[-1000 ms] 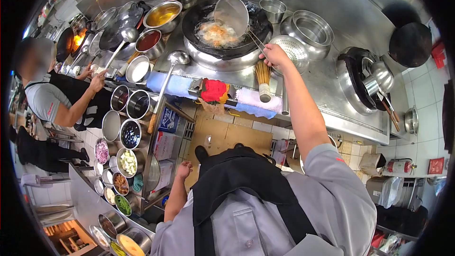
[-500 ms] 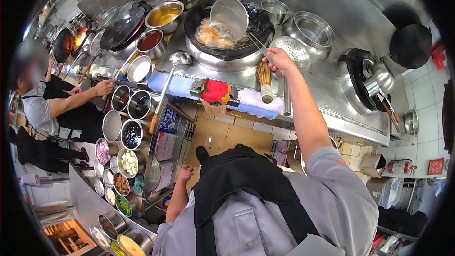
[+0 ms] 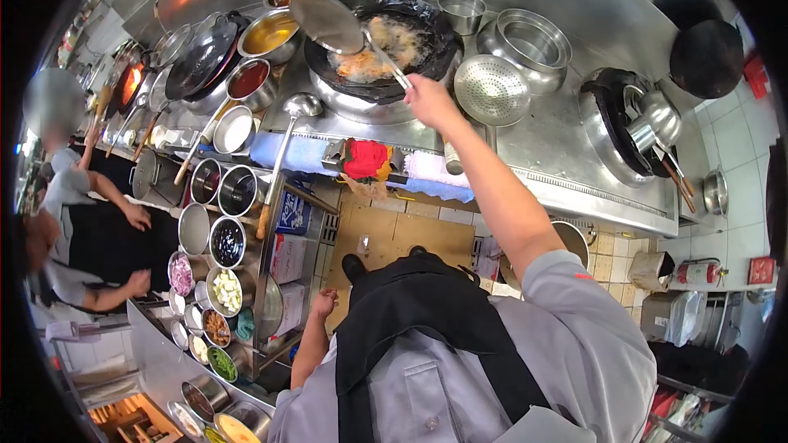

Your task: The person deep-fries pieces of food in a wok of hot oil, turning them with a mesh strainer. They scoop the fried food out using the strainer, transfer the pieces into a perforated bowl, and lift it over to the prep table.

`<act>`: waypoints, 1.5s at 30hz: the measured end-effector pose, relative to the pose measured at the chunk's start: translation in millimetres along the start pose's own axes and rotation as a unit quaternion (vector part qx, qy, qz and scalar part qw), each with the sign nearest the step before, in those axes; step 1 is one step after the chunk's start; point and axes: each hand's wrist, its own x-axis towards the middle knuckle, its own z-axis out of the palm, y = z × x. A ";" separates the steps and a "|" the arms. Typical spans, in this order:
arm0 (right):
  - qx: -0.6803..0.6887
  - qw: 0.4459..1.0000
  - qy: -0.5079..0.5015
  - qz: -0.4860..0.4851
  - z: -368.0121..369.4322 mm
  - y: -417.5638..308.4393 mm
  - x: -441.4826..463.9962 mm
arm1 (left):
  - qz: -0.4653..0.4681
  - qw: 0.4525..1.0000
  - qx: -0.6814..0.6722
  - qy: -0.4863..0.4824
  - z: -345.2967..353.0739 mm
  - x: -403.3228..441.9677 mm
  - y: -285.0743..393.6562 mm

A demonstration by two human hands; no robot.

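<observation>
My right hand is wrapped round the handle of a fine-mesh strainer. The strainer is held up over the left rim of a black wok, with its head reaching beside the bowl of yellow oil. Orange-gold pieces of food bubble in oil in the wok. Low by my side, my left hand hangs with curled fingers near the steel shelf, and nothing shows in it. A perforated skimmer lies on the counter just right of my right hand. A ladle rests left of the wok.
Bowls of yellow oil and red sauce stand left of the wok. Several pots of ingredients, such as chopped pale vegetables, line the left rack. A red cloth sits at the counter edge. Co-workers stand at left.
My right hand has moved left with the strainer, whose head has gone from above the food to the wok's left side. The food is more in view. A co-worker's hand has left the counter edge.
</observation>
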 end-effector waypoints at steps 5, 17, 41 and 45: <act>-0.046 0.999 -0.021 -0.007 2.5 24.3 -25.4 | 0.029 0.999 -0.020 -0.001 1.7 -1.6 27.7; -0.147 0.989 0.017 0.030 -146.0 -0.9 -92.3 | -0.027 0.999 -0.044 -0.001 5.2 2.1 -24.2; -0.113 0.992 0.039 0.032 23.0 49.8 -55.1 | 0.041 0.999 0.012 0.004 -5.0 3.0 4.3; -0.103 0.993 0.052 0.006 16.9 56.0 -50.5 | 0.011 1.000 0.016 -0.013 -8.0 -8.7 -10.7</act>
